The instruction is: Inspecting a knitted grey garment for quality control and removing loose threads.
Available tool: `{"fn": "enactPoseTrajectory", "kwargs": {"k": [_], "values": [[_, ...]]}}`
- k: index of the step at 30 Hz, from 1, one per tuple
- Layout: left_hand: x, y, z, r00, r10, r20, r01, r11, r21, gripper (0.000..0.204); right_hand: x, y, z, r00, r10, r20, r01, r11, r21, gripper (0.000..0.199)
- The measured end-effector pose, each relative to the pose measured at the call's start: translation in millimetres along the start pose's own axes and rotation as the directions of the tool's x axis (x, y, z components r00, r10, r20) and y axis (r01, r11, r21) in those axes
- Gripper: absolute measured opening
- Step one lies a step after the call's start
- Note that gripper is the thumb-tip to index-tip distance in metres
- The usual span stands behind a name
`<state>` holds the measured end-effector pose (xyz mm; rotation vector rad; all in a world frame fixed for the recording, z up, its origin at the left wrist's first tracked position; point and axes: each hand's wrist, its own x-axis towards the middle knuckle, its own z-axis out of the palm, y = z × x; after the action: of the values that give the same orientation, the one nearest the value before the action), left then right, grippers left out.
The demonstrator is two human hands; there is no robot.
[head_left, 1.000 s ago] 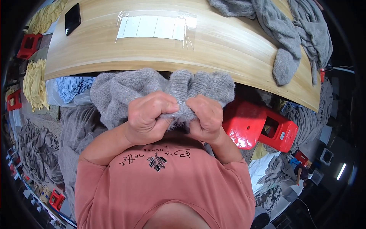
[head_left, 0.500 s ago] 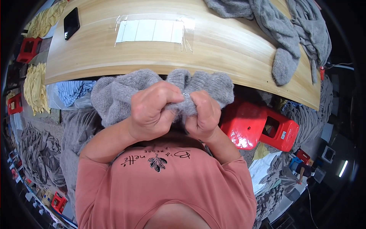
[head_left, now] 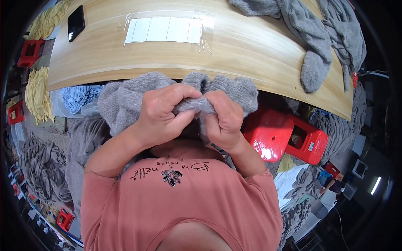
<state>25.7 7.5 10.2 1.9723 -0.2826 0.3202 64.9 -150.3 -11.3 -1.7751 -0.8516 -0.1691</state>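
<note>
A fuzzy grey knitted garment (head_left: 130, 98) lies bunched in front of my chest, against the near edge of the table. My left hand (head_left: 164, 113) pinches a rolled strip of its knit between thumb and forefinger. Close beside it, my right hand (head_left: 225, 115) grips the same strip, thumb below and fingers on top. Ribbed folds of the knit stand up behind both hands. What lies under my curled fingers is hidden.
On the wooden table (head_left: 104, 54) are a black phone (head_left: 76, 23), a taped-down white paper strip (head_left: 163, 30) and more grey knitwear (head_left: 316, 69). Red plastic stools (head_left: 268, 134) stand at my right. Heaps of grey garments (head_left: 44, 167) and yellow ones (head_left: 39, 96) lie at the left.
My left hand has shifted its pinch slightly left, so a strip of knit now shows between the hands. The small shiny bit seen at the fingertips is out of sight.
</note>
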Motion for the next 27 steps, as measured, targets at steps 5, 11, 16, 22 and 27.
{"fn": "enactPoseTrajectory", "kwargs": {"k": [5, 11, 16, 22, 27], "values": [[-3.0, 4.2, -2.9, 0.996, -0.086, -0.015, 0.086, 0.996, -0.01, 0.026, 1.2, 2.6, -2.6, 0.997, -0.051, 0.051, 0.053, 0.997, -0.055, 0.016], [-12.7, -2.5, -6.5, 0.992, -0.124, -0.002, 0.118, 0.948, -0.295, 0.025, 9.1, -1.5, -12.2, 0.978, -0.056, 0.2, 0.053, 0.998, 0.022, 0.024], [-16.1, 4.0, -4.4, 0.993, -0.115, -0.029, 0.106, 0.969, -0.223, 0.023, 5.0, -9.5, -14.9, 0.976, -0.021, 0.218, 0.009, 0.998, 0.058, 0.026], [-21.0, 5.1, -2.2, 0.992, -0.119, -0.035, 0.114, 0.985, -0.127, 0.021, 4.6, -19.6, -19.0, 0.954, 0.056, 0.294, -0.07, 0.997, 0.036, 0.023], [-22.8, 5.5, -1.0, 0.996, -0.082, -0.021, 0.079, 0.991, -0.112, 0.02, 1.3, -20.2, -19.5, 0.94, 0.105, 0.325, -0.118, 0.993, 0.022, 0.022]]}}
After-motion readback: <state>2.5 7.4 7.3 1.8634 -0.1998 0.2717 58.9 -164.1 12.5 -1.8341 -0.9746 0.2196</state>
